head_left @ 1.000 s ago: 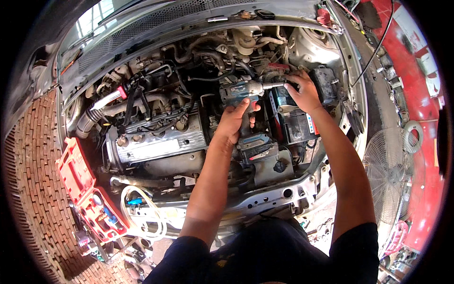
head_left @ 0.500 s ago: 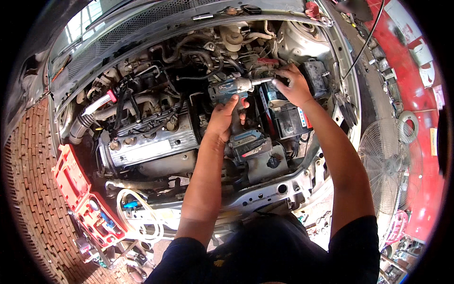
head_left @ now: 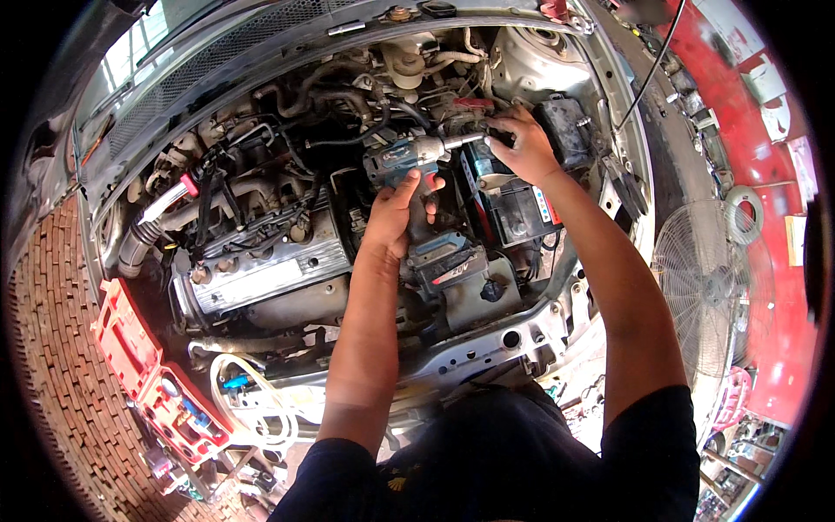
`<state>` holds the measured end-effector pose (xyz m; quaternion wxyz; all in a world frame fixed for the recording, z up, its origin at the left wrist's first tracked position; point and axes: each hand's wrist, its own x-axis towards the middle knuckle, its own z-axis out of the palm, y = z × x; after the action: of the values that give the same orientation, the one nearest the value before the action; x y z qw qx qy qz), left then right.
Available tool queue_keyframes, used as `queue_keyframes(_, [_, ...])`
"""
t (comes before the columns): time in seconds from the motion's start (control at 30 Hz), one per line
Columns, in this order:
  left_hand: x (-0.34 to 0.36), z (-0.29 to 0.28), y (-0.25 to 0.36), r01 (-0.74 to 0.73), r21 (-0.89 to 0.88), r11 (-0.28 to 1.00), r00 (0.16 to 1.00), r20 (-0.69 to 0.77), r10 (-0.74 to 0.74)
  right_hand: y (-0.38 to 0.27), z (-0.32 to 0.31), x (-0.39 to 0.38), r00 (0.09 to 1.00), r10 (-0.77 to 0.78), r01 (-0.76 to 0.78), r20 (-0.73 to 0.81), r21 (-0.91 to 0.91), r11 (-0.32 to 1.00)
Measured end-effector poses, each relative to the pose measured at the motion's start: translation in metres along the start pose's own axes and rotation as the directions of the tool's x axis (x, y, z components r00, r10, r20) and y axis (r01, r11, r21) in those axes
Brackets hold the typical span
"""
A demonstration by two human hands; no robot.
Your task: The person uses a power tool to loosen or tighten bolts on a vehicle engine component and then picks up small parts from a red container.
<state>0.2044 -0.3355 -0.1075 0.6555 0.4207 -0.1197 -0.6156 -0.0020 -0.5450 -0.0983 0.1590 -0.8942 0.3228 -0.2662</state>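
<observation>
My left hand (head_left: 396,209) is wrapped around the grip of a teal and black cordless impact wrench (head_left: 400,162), thumb along its side. Its battery pack (head_left: 445,263) hangs low, toward me. A long silver socket (head_left: 463,140) points right from the wrench's nose. At the socket's tip, my right hand (head_left: 529,150) has its thumb and fingers closed in; whether a small part sits between them is hidden. Just below that hand is the black car battery (head_left: 520,216). Both hands are above the open engine bay, right of the silver engine cover (head_left: 274,270).
An open red tool case (head_left: 161,374) with a coiled pale hose (head_left: 252,404) lies at the front left. A white and red stick-shaped object (head_left: 170,198) rests on the engine's left side. A large fan (head_left: 713,278) stands at the right. The front crossmember (head_left: 487,344) runs before me.
The whole view has shifted slightly, so the engine bay sits a little farther left. Hands and wrench keep nearly the same places relative to the engine.
</observation>
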Motion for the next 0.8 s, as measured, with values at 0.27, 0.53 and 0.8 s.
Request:
queue_keyframes(0.27, [0.003, -0.003, -0.004, 0.013, 0.053, 0.999, 0.999, -0.036, -0.011, -0.006, -0.002, -0.004, 1.0, -0.001, 0.001, -0.013, -0.02, 1.0])
queue_keyframes(0.53, [0.0, 0.005, 0.0, -0.032, 0.053, 0.998, 0.999, 0.0, 0.032, 0.005, 0.002, -0.004, 1.0, -0.026, 0.026, 0.016, -0.037, 0.999])
queue_keyframes(0.8, [-0.001, 0.002, 0.0, 0.006, 0.037, 0.999, 1.0, -0.027, -0.005, 0.001, 0.001, -0.004, 1.0, -0.014, 0.014, 0.011, -0.02, 1.0])
